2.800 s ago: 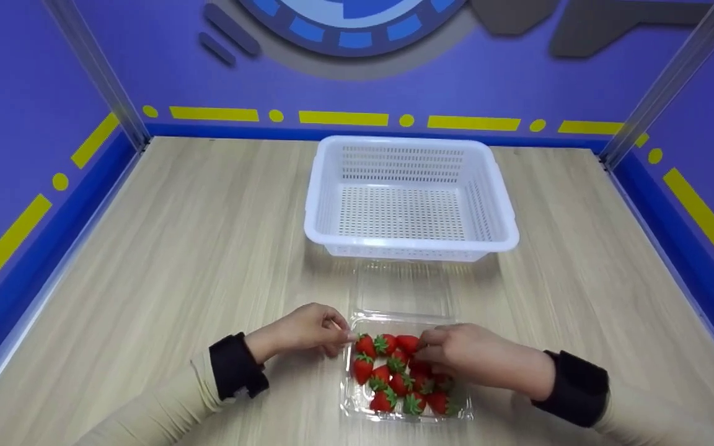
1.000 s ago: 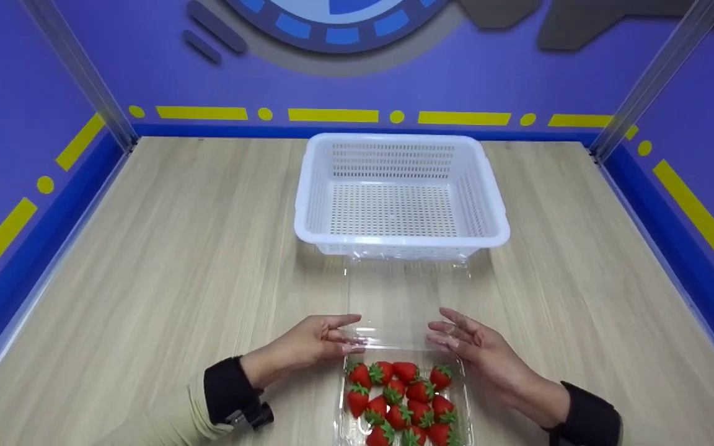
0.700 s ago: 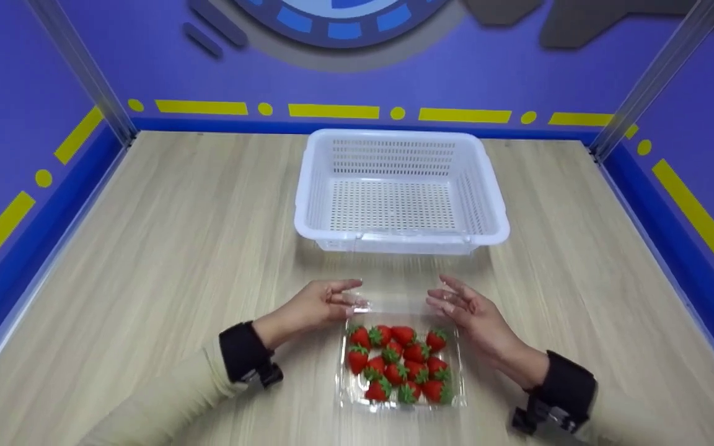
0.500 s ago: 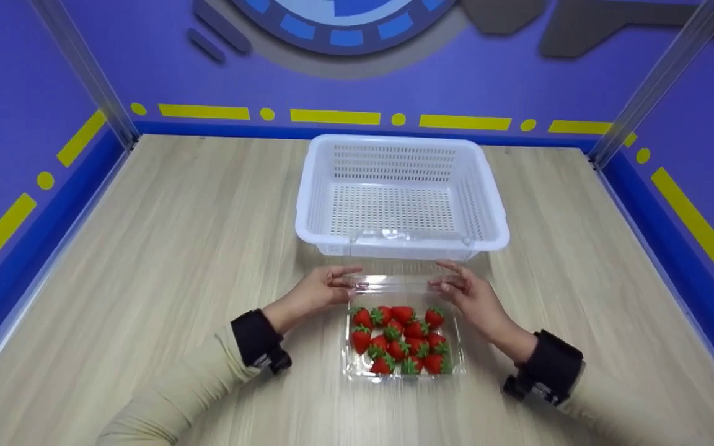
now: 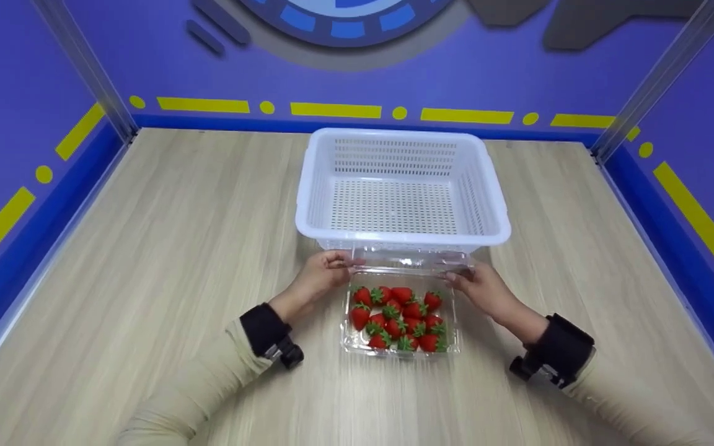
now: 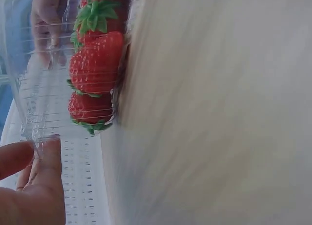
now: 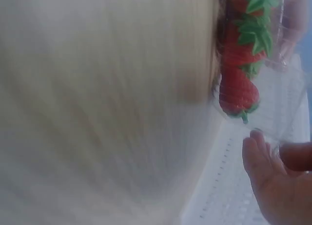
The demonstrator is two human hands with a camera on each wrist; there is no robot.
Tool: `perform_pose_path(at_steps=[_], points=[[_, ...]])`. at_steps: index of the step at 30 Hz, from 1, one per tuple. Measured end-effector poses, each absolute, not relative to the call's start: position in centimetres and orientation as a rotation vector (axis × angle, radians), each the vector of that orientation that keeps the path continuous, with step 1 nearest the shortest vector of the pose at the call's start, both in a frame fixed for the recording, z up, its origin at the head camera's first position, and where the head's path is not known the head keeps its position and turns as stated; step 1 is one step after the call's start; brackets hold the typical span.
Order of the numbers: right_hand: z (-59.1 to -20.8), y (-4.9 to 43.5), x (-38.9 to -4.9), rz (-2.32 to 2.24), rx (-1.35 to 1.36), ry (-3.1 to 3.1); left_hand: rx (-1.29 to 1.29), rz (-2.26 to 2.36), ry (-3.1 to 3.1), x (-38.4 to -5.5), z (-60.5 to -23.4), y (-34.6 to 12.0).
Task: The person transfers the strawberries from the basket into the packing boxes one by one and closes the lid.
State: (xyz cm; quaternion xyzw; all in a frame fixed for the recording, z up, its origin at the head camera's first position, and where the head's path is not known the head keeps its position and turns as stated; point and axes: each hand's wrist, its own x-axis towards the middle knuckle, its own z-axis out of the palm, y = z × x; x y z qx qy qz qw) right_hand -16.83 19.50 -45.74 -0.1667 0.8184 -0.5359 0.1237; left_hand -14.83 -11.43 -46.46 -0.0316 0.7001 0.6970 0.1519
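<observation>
A clear plastic clamshell box (image 5: 357, 348) stands on the table with its lid (image 5: 409, 257) raised at the back, against the basket's front. Several red strawberries (image 5: 395, 327) with green leaves lie inside. At the back left corner my left hand (image 5: 318, 280) pinches the box's rim between thumb and fingers; the left wrist view shows the thumb (image 6: 14, 159) on that edge. My right hand (image 5: 488, 291) grips the back right corner in the same manner, its fingertips partly behind the clear plastic. Through the box wall, each wrist view shows the other hand faintly.
A white perforated basket (image 5: 403, 237) stands right behind the box, with nothing in it. The wooden table (image 5: 208, 204) is bounded by blue panels (image 5: 332, 80) at the back and both sides.
My right hand has left the strawberries for the back right corner, my left for the back left. The box has slid away from me toward the basket, and its lid has tilted up.
</observation>
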Motion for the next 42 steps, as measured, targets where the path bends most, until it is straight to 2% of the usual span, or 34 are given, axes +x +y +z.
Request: perform_pose_path(at_steps=[10, 18, 23, 33, 37, 42], points=[[-45.3, 21.5, -15.8, -1.574, -0.532, 2.328, -0.133, 1.717, 1.745, -9.9, -44.8, -15.1], [-45.5, 22.0, -14.8, -1.583, -0.633, 2.271, -0.029, 1.636, 1.468, -7.1, -45.4, -14.5], [-45.6, 21.3, -15.3, -1.462, -0.667, 2.414, -0.047, 1.715, 1.455, -7.0, -45.7, -13.5], [-46.0, 19.7, -18.0, -1.502, -0.52, 2.438, -0.199, 1.851, 1.519, -8.4, -46.0, -11.9], [-45.8, 19.5, -17.6, -1.535, -0.447, 2.399, -0.206, 1.876, 1.545, -9.1, -46.1, -12.1], [-45.0, 20.2, -15.7, -1.673, -0.188, 2.099, -0.211, 1.899, 1.564, -9.8, -46.2, -12.5]])
